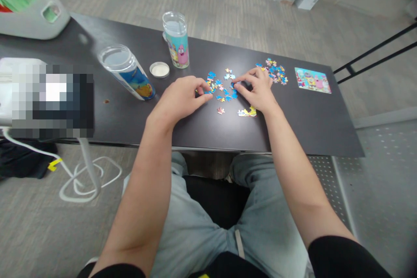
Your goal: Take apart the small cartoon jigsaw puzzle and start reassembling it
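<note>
Head view: loose jigsaw pcs [234, 95] lie in a rough cluster mid-table, betw. the two hands. L hand [182, 95] is at the cluster's left side, fingers curled, thumb tip nr forefinger tip. R hand [259, 89] is at its right side, thumb & forefinger close about a blue bit. Pcs are tiny & a bit blurred, so can't tell if either hand is actually clamped on one.

Handling, as a guess: thin card, v. light, fairly stiff, apt to skid on the smooth top; knobs could crease if forced. Best hold = opp. edges, thumb vs. forefinger, or slide flat w/ a fingertip.

Edges & room: bare dark table [309, 117] runs from the cluster to the near edge, w/ a reddish pc [220, 110] and a yellow section [252, 112] partway. R side: second pile [279, 72] just beyond the R hand, then picture card [313, 80] nr the table's right end. L side is tighter: front canister [137, 80], rear canister [180, 50] & round lid [159, 70] could get knocked by a wide L swing.
</note>
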Motion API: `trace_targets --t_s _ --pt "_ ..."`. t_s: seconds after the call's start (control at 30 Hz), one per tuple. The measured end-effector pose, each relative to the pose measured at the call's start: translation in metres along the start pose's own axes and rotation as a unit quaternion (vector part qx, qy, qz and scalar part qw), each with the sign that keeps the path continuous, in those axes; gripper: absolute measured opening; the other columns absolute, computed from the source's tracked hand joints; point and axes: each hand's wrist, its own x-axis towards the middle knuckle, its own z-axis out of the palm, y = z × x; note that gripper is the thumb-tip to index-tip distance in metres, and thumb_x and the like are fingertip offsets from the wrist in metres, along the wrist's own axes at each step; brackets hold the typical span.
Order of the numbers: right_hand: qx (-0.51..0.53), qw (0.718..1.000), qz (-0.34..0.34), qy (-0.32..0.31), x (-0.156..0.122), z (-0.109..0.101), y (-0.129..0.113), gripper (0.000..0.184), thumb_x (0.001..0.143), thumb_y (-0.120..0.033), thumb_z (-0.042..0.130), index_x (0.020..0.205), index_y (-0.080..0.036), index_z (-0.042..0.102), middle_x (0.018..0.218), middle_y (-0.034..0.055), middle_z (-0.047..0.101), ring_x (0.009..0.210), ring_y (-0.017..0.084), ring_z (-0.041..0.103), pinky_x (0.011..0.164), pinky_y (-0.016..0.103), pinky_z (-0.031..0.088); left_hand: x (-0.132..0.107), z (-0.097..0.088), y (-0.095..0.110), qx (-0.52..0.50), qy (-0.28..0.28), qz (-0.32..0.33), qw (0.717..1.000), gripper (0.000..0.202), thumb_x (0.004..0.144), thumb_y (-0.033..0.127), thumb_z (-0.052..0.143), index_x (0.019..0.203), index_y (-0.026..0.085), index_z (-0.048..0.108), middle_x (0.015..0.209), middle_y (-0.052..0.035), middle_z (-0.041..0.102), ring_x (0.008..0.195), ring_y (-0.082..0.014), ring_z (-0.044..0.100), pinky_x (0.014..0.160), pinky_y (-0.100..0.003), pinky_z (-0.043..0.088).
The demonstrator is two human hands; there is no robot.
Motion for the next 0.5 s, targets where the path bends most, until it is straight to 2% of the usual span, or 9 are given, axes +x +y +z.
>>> trace_targets --t_s 0.23,0.4,0.5 --pt "0.006 1.0 0.01 0.008 0.003 0.001 0.006 0.025 0.119 -0.05 0.081 0.133 -0.034 0.094 0.144 0.0183 0.081 0.151 0.052 0.071 0.137 0.085 0.048 -0.004 -0.001 -0.003 -0.005 -0.02 0.0 1.0 0.023 0.1 0.041 0.092 0.12 0.03 0.093 0.108 -0.0029 0.087 0.088 -0.0236 0.069 0.087 -0.042 0.051" --pt "-0.003 1.0 -0.025 -0.012 -0.001 -0.001 -0.003 0.025 0.119 -0.05 0.083 0.137 -0.038 0.097 0.148 0.0156 0.078 0.15 0.05 0.068 0.135 0.079 0.05 -0.004 0.005 0.009 -0.024 -0.063 0.03 0.997 0.035 0.093 0.049 0.105 0.12 0.029 0.095 0.111 -0.0027 0.087 0.089 -0.0236 0.069 0.087 -0.042 0.053" --pt "0.015 0.999 -0.037 -0.015 -0.002 -0.001 -0.007 0.028 0.12 -0.052 0.083 0.142 -0.039 0.095 0.15 0.0141 0.078 0.148 0.048 0.067 0.133 0.075 0.051 -0.002 0.01 0.015 -0.016 -0.092 0.04 0.995 0.029 0.093 0.044 0.105 0.118 0.03 0.096 0.114 -0.0024 0.087 0.095 -0.0255 0.073 0.089 -0.043 0.053"
